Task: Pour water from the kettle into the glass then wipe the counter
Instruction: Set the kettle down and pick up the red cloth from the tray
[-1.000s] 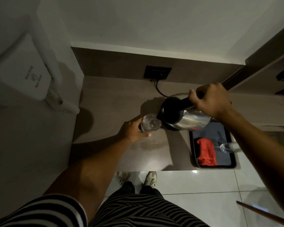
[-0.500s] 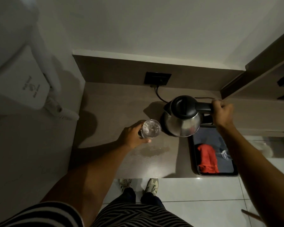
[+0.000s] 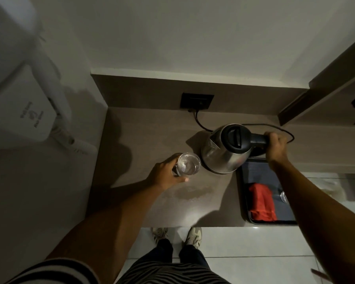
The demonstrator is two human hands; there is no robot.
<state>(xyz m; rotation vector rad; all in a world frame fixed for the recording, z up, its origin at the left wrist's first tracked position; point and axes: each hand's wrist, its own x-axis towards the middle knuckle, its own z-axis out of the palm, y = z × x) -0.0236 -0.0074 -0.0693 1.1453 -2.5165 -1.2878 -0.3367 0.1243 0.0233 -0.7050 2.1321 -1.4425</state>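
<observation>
The right hand (image 3: 276, 147) is wrapped around the black handle of the steel kettle (image 3: 225, 152), which stands upright on the bench (image 3: 143, 136). The left hand (image 3: 166, 175) grips the glass (image 3: 188, 166) just beside it — a wet patch (image 3: 193, 192) lies nearer the front edge, and a red cloth (image 3: 261, 201) sits in the dark tray (image 3: 244, 201).

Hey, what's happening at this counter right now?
A person stands at a counter. The left hand holds a glass with water in it. The right hand grips the handle of an upright kettle. A wet patch lies near the glass, and a red cloth sits unused on a tray.
</observation>
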